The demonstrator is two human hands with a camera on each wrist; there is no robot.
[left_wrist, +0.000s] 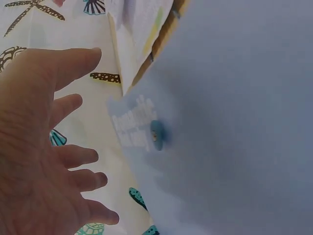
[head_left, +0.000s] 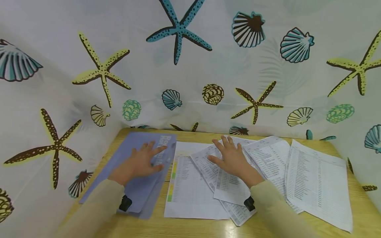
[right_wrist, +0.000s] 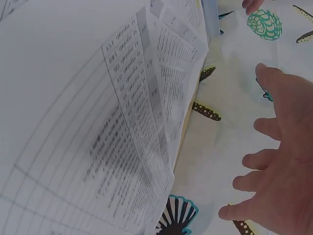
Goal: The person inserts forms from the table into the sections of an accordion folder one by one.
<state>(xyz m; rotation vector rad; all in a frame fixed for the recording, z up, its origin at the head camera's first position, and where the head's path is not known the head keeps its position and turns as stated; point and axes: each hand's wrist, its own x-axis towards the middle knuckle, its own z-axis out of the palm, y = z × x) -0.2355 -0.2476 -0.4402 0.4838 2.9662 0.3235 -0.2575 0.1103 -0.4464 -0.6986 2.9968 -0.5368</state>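
My left hand (head_left: 141, 162) is spread over a translucent blue plastic folder (head_left: 137, 195) with pale lettering at its far end. A small blue oval piece (left_wrist: 156, 135) shows on the folder in the left wrist view, near that lettering. The fingers are apart and hold nothing. Over several overlapping printed sheets (head_left: 232, 190) hovers my right hand (head_left: 232, 160), its fingers fanned out and holding nothing. In the right wrist view, a gap shows between this hand and the printed pages (right_wrist: 132, 98). One sheet with coloured marks down its left edge (head_left: 193, 185) lies between the hands.
More printed sheets (head_left: 318, 185) lie on the right side of the wooden table (head_left: 190, 229), partly overlapping. A white cloth (head_left: 190, 76) with starfish and shell prints hangs behind the table and along its sides.
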